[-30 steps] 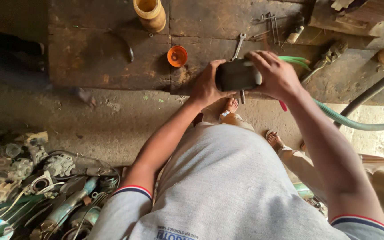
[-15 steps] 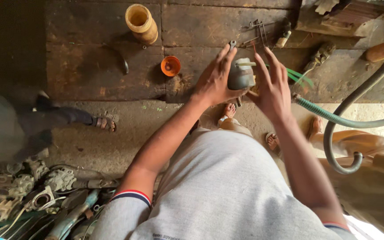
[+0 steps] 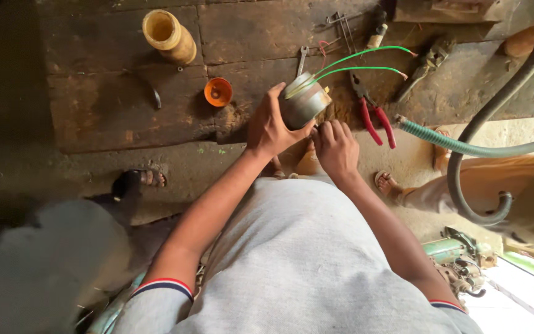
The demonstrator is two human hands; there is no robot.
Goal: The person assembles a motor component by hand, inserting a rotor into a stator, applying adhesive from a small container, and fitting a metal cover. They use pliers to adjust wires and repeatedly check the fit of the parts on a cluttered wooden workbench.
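One yellow tube [image 3: 169, 37] and one orange cup [image 3: 218, 91] lie on the bench [image 3: 106, 105]. Left hand [image 3: 271, 127] grips one metal cylinder [image 3: 304, 102] above it, tilted, two green wires [image 3: 366, 62] pointing right. Right hand [image 3: 336, 147] curls just below, empty.

Both arms reach forward; left hand [image 3: 271, 127] raised, fingers curled in a grip; right hand [image 3: 336, 147] lower, loosely curled

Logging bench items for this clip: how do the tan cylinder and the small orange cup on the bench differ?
The tan cylinder is taller and larger, lying tilted; the orange cup is short and shows its mouth to the camera. The cylinder is pale yellow-brown, the cup bright orange. Both are open-topped, on the wooden bench, untouched by either hand.
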